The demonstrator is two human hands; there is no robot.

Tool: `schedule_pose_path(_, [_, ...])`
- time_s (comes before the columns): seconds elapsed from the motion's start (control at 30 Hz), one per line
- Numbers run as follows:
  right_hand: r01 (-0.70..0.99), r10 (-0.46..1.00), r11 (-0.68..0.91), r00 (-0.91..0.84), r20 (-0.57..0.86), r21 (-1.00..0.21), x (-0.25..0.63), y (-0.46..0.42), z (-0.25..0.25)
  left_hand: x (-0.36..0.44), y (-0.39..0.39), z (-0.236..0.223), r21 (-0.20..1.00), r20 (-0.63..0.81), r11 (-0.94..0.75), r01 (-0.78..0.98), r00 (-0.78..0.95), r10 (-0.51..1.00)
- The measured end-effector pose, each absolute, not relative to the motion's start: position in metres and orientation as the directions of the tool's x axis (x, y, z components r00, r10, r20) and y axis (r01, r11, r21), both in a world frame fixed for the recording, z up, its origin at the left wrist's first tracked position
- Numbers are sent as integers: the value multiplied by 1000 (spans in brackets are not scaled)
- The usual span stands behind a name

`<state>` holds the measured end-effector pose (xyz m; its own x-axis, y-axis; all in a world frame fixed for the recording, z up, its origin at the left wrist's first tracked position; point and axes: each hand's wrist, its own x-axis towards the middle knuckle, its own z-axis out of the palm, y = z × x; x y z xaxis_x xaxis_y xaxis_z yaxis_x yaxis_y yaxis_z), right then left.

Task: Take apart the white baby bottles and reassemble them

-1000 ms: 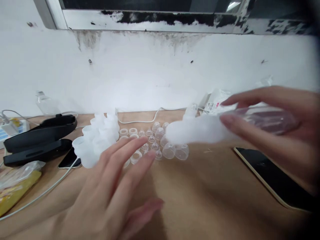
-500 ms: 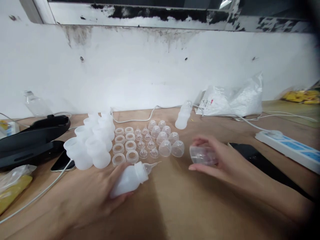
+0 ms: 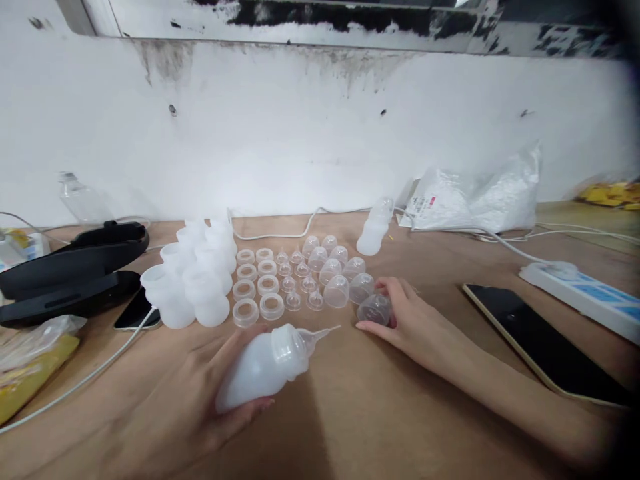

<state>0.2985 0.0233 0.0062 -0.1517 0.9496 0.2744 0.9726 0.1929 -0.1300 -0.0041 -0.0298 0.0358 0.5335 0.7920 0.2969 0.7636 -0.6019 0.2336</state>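
In my left hand (image 3: 220,387) lies a white baby bottle (image 3: 263,367), tilted to the right, with a ring and a clear nipple on its neck. My right hand (image 3: 400,310) has its fingers round a clear dome cap (image 3: 375,309), low over the table beside the rows of clear dome caps (image 3: 336,291). Left of those caps are rows of clear nipples (image 3: 293,301) and rows of translucent rings (image 3: 246,312). Several open white bottles (image 3: 207,297) stand at the left. One capped bottle (image 3: 376,227) stands alone at the back.
A black phone (image 3: 540,340) and a white power strip (image 3: 583,297) lie at the right. White plastic bags (image 3: 475,200) rest against the wall. At the left are a black holder (image 3: 75,267), another phone (image 3: 137,310), a yellow packet (image 3: 35,373) and a clear bottle (image 3: 83,200). Cables cross the table.
My right hand has moved left with the dome cap, down beside the rows of caps. My left hand still holds the bottle, now slightly further right. The whole view has shifted a little.
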Motion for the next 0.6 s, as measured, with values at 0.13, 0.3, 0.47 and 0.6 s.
schedule_pose_path(0.13, [903,907,315,-195,374,-292,280,3,28,2,-30,33,108,351,-669,735,601,718])
schedule_pose_path(0.3, [529,744,147,-616,-259,-836,241,-15,49,18,-26,35,-87,378,-815,574,776,506])
schedule_pose_path(0.47, [514,657,-27,-637,-402,-857,227,-12,44,18,-30,51,1,213,-799,601,780,588])
schedule_pose_path(0.6, [511,697,273,-689,-199,-815,224,-8,40,6,-24,58,133,159,-729,671,712,684])
